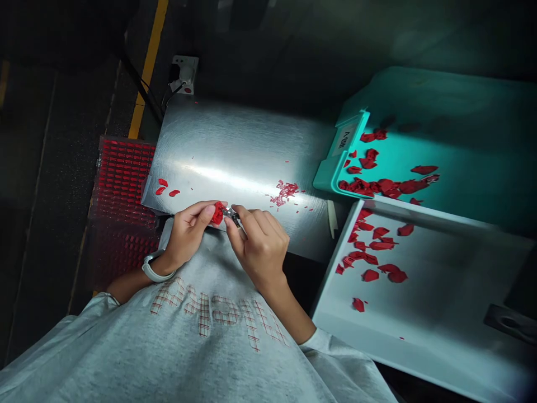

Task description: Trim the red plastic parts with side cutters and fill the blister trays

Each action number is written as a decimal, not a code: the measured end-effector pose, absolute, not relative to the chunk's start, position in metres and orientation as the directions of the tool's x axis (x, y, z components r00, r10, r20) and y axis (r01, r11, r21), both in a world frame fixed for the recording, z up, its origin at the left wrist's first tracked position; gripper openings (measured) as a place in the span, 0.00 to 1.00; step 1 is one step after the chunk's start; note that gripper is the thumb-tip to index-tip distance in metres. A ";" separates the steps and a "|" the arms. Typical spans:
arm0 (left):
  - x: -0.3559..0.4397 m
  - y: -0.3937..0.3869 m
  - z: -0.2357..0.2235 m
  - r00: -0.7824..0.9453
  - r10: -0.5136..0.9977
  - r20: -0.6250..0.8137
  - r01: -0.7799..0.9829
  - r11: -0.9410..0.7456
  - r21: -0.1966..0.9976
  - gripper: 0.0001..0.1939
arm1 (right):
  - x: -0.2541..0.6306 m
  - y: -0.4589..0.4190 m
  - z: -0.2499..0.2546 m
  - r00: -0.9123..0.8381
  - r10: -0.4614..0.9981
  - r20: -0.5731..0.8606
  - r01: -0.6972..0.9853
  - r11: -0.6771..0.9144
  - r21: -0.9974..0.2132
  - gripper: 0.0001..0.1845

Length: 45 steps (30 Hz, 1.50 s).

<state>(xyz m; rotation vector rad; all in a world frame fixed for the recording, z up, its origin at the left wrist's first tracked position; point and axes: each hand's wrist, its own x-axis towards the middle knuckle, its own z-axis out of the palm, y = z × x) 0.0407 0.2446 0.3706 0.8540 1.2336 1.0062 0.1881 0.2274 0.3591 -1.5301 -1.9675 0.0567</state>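
My left hand (189,230) is closed in a pinch on a small red plastic part (217,213) at the front edge of the metal bench. My right hand (260,242) is wrapped round small nippers (230,214) with a metal head and dark handles. Their head touches or nearly touches the red part; the exact contact is too small to make out. Left of my hands, three loose red pieces (163,183) lie on the bench. To the right is a scattered pile of tiny red offcuts (285,192).
A green bin (327,173) and a white bin (339,246), both with several red parts, stand right of the metal bench (218,134). Clear trays of red pieces (126,173) are at the left. A power strip (187,71) sits behind the bench.
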 end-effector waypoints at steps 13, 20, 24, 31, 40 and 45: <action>0.039 0.245 0.369 0.022 0.952 -0.305 -0.116 0.305 0.945 0.25 | 0.189 0.230 0.356 -0.103 0.894 0.437 0.838 0.314 -0.446 0.25; 0.036 0.249 0.360 0.010 0.950 -0.312 -0.128 0.311 0.942 0.25 | 0.191 0.233 0.342 -0.187 0.921 0.343 0.838 0.331 -0.433 0.27; 0.034 0.251 0.351 -0.016 0.946 -0.325 -0.129 0.320 0.939 0.26 | 0.191 0.238 0.330 -0.193 0.953 0.234 0.799 0.291 -0.526 0.29; 0.028 0.255 0.320 -0.073 0.923 -0.377 -0.150 0.364 0.919 0.26 | 0.177 0.252 0.291 -0.137 0.989 0.060 0.685 0.138 -0.716 0.29; -0.027 0.260 0.245 -0.224 0.894 -0.388 0.158 0.426 0.891 0.15 | 0.165 0.253 0.232 -0.069 0.962 -0.264 0.387 -0.218 -0.896 0.42; -0.092 0.262 0.215 -0.372 0.896 -0.241 0.467 0.405 0.786 0.07 | 0.174 0.240 0.206 -0.080 0.934 -0.350 0.391 -0.293 -0.872 0.36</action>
